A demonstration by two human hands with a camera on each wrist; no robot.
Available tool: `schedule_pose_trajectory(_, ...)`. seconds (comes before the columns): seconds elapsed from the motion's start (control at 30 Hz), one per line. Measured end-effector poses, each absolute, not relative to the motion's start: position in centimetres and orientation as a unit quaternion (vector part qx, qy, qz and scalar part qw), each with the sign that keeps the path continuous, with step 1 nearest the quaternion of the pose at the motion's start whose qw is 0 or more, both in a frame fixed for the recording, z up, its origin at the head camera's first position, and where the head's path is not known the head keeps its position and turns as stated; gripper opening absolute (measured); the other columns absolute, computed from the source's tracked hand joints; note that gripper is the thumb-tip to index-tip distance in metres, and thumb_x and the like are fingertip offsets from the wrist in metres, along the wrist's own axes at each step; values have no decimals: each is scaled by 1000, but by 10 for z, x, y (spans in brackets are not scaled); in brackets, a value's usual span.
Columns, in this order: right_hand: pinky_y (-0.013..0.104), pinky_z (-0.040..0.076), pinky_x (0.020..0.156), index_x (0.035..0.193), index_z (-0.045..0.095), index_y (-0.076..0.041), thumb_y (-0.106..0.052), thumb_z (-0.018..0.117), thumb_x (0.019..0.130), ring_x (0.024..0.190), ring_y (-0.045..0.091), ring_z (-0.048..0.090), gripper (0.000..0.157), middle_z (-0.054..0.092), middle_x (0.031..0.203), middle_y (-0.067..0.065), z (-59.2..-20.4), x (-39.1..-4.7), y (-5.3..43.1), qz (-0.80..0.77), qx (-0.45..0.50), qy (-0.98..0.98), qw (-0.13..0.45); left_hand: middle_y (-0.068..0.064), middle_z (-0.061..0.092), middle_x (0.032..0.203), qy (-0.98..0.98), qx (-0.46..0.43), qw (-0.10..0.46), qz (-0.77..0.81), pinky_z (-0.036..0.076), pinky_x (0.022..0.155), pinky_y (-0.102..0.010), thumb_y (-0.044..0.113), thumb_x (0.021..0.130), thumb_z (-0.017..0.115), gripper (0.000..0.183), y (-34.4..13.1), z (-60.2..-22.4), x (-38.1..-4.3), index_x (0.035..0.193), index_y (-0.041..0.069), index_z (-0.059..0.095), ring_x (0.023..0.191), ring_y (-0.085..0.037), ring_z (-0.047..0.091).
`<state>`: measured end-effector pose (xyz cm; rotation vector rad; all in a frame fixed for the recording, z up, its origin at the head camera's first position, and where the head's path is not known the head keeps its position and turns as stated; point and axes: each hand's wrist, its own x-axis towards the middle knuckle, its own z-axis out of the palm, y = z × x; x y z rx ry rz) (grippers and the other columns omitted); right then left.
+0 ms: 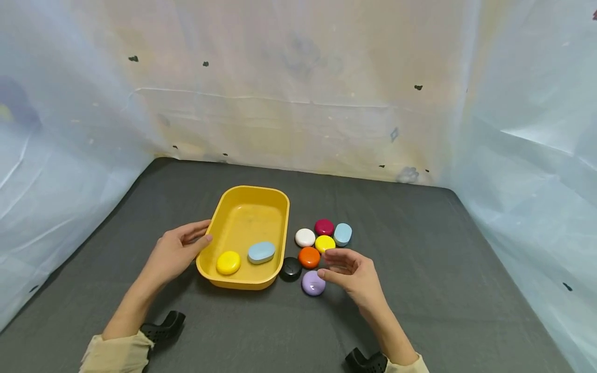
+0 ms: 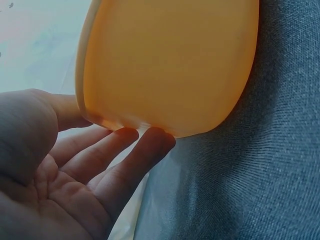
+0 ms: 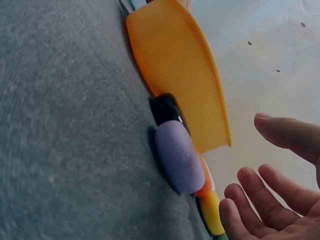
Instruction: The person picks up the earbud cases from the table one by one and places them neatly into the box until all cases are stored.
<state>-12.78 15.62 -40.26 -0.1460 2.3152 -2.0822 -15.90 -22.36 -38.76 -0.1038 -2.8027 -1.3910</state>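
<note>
My left hand [image 1: 176, 254] pinches the left rim of a yellow plastic tray [image 1: 254, 212]; in the left wrist view its thumb goes over the rim and its fingertips press the outer wall. Inside the tray lie a round yellow piece [image 1: 228, 263] and an oval light blue piece [image 1: 261, 252]. Holding nothing, my right hand [image 1: 352, 274] hovers with thumb and fingers apart beside a purple piece [image 1: 313, 284] and an orange piece [image 1: 309, 257]. A black piece [image 1: 291, 269] sits against the tray's right side.
Behind the orange piece are a white piece [image 1: 305, 238], a dark red piece [image 1: 324, 227], another yellow piece [image 1: 325, 244] and another light blue piece [image 1: 342, 234]. They lie on a dark grey cloth surface [image 1: 420, 233], with pale plastic sheeting [image 1: 289, 119] around it.
</note>
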Motion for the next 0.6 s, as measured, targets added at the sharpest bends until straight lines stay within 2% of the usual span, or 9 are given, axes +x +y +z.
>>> schedule_pose_trajectory(0.6, 31, 53, 87, 110, 71, -1, -8, 88, 74, 100, 29, 65, 40, 70, 106, 14, -412, -128, 150, -635, -61, 769, 31, -16, 58, 134, -889, -33, 12, -457, 49, 93, -51, 35, 99, 61, 57, -223, -389, -157, 146, 6, 47, 123, -36, 53)
